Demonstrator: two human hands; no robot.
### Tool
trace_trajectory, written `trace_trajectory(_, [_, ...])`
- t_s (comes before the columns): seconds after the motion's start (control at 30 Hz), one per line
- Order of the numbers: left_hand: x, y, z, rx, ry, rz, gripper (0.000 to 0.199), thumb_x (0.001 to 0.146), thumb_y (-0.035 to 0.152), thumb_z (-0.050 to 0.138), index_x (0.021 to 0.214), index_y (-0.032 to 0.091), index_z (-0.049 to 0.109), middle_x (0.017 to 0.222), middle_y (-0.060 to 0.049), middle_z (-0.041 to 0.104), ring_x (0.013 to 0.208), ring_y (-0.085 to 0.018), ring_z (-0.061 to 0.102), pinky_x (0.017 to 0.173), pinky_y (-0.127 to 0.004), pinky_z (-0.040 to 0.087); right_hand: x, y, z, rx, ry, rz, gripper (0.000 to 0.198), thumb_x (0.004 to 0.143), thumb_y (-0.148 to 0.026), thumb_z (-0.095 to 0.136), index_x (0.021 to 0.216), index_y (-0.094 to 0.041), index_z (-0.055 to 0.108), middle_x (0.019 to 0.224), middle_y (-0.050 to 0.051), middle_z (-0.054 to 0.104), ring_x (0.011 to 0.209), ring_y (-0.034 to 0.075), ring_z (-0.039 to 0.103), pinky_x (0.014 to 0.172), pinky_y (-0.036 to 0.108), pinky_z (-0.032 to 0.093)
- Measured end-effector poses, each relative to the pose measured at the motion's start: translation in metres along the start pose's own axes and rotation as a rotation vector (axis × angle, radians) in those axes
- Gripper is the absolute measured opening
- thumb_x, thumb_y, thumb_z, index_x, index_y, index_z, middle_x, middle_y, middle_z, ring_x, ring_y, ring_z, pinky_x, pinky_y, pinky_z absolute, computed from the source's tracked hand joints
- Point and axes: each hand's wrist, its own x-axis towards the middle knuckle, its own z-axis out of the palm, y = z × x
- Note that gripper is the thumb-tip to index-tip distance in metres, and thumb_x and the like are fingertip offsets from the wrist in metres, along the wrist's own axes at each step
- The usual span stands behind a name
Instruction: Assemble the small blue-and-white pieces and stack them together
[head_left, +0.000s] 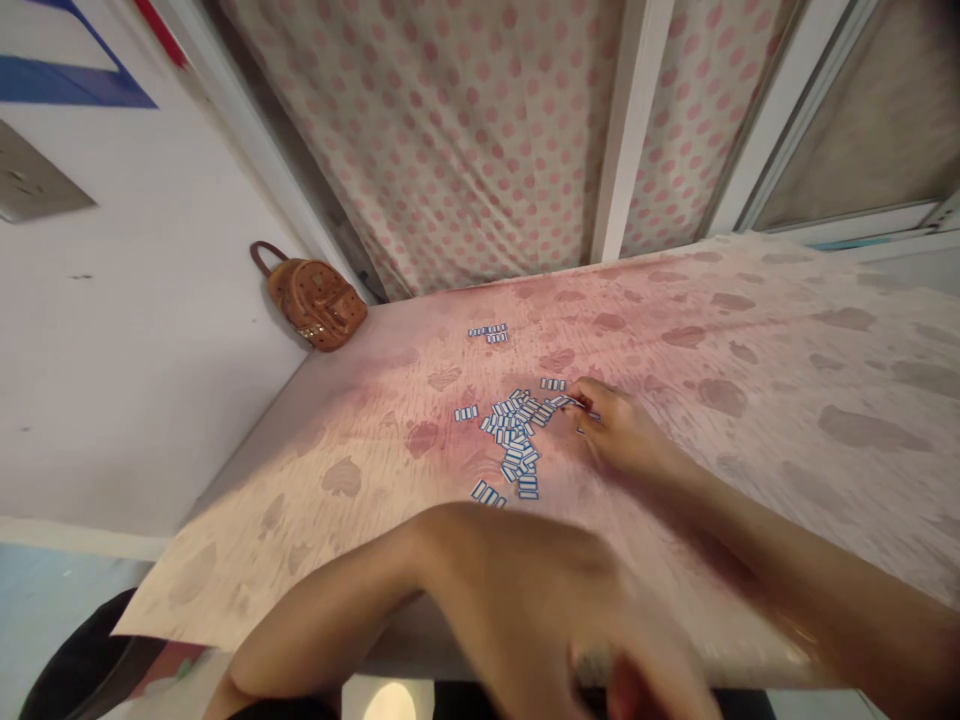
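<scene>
A loose pile of small flat blue-and-white striped strips (514,425) lies on the pink patterned tablecloth (450,360). At its right edge, my right hand (604,415) is closed in a pinch on one such strip (559,402), with thumb and forefinger together. My left hand (540,590) is close to the camera at the bottom, bent inward above the table's near edge. It is blurred and its fingers run partly out of view, so what they hold cannot be made out. Beside the pile, a single strip (466,413) lies apart on the left.
A smaller group of strips (489,333) lies farther back. A brown mini backpack (319,300) leans against the white wall (150,330) at the back left corner. Behind the table hangs a polka-dot curtain (465,140). A dark rounded object (82,660) stands below at left.
</scene>
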Motion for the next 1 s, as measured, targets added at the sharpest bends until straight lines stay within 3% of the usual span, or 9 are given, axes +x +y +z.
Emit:
trace_trajectory(0.03, [0.008,-0.004,-0.012,0.097,0.043,-0.021,0.018,0.069,0.042,0.072,0.085,0.035,0.078,0.087,0.0,0.074,0.08,-0.02,0.067,0.066,-0.03,0.055,0.0,-0.001,-0.001,0.003,0.003,0.004,0.01,0.087,-0.021,0.049,0.087,-0.021,0.059,0.082,0.004,0.066,0.073,0.02,0.059,0.066,0.029,0.041])
trace_trajectory(0.1, [0.017,-0.023,-0.035,0.298,0.293,-0.138,0.018,0.081,0.032,0.062,0.091,0.027,0.076,0.097,-0.003,0.074,0.088,-0.02,0.066,0.078,-0.031,0.054,-0.001,-0.004,-0.003,0.007,0.022,0.014,0.01,0.088,-0.022,0.048,0.083,-0.021,0.057,0.075,0.003,0.063,0.068,0.019,0.057,0.063,0.029,0.038])
trace_trajectory(0.13, [0.019,-0.037,-0.045,0.391,0.425,-0.213,0.017,0.083,0.029,0.061,0.091,0.025,0.075,0.097,-0.005,0.073,0.088,-0.02,0.065,0.079,-0.032,0.053,-0.002,-0.006,-0.005,0.007,0.035,0.018,0.011,0.09,-0.022,0.048,0.081,-0.021,0.055,0.073,0.002,0.062,0.066,0.019,0.056,0.062,0.029,0.037])
trace_trajectory(0.17, [0.019,-0.05,-0.053,0.468,0.476,-0.275,0.015,0.083,0.026,0.062,0.09,0.023,0.074,0.098,-0.005,0.072,0.089,-0.021,0.065,0.081,-0.033,0.052,-0.002,-0.008,-0.006,0.007,0.046,0.021,0.013,0.091,-0.022,0.047,0.08,-0.021,0.054,0.072,0.002,0.061,0.065,0.018,0.055,0.061,0.029,0.036])
trace_trajectory(0.33, [0.009,-0.096,-0.072,0.658,0.51,-0.305,0.018,0.077,0.018,0.072,0.094,0.022,0.072,0.096,-0.003,0.069,0.092,-0.021,0.062,0.081,-0.032,0.047,-0.004,-0.009,-0.008,0.011,0.076,0.024,0.021,0.092,-0.018,0.038,0.075,-0.021,0.05,0.071,0.003,0.06,0.064,0.018,0.056,0.062,0.029,0.037])
trace_trajectory(0.47, [0.007,-0.103,-0.071,0.618,0.514,-0.283,0.012,0.077,0.017,0.071,0.088,0.021,0.07,0.093,-0.002,0.068,0.091,-0.019,0.061,0.078,-0.029,0.045,-0.003,-0.008,-0.009,0.038,0.066,0.05,0.023,0.09,-0.014,0.035,0.075,-0.022,0.05,0.069,0.002,0.061,0.064,0.019,0.058,0.062,0.029,0.038])
trace_trajectory(0.73, [0.008,-0.11,-0.07,0.371,0.582,-0.294,0.004,0.079,0.02,0.068,0.083,0.018,0.069,0.077,0.0,0.066,0.069,-0.013,0.059,0.06,-0.022,0.039,-0.006,-0.006,-0.007,0.149,0.092,0.094,0.015,0.093,-0.023,0.043,0.086,-0.023,0.056,0.075,0.002,0.065,0.067,0.019,0.06,0.064,0.029,0.042])
trace_trajectory(0.9, [0.01,-0.115,-0.072,0.119,0.677,-0.215,0.015,0.081,0.03,0.07,0.084,0.015,0.071,0.073,-0.002,0.067,0.066,-0.013,0.059,0.061,-0.022,0.043,-0.006,-0.004,-0.006,0.175,0.042,0.081,0.023,0.096,-0.028,0.041,0.099,-0.021,0.063,0.077,0.002,0.066,0.07,0.019,0.062,0.067,0.031,0.044])
trace_trajectory(1.0, [0.012,-0.123,-0.073,0.031,0.72,-0.185,0.024,0.079,0.037,0.073,0.075,0.014,0.07,0.07,-0.002,0.066,0.063,-0.012,0.057,0.06,-0.022,0.042,-0.005,-0.007,-0.006,0.165,0.032,0.06,0.021,0.096,-0.029,0.045,0.094,-0.021,0.064,0.081,0.003,0.067,0.074,0.02,0.061,0.068,0.031,0.043])
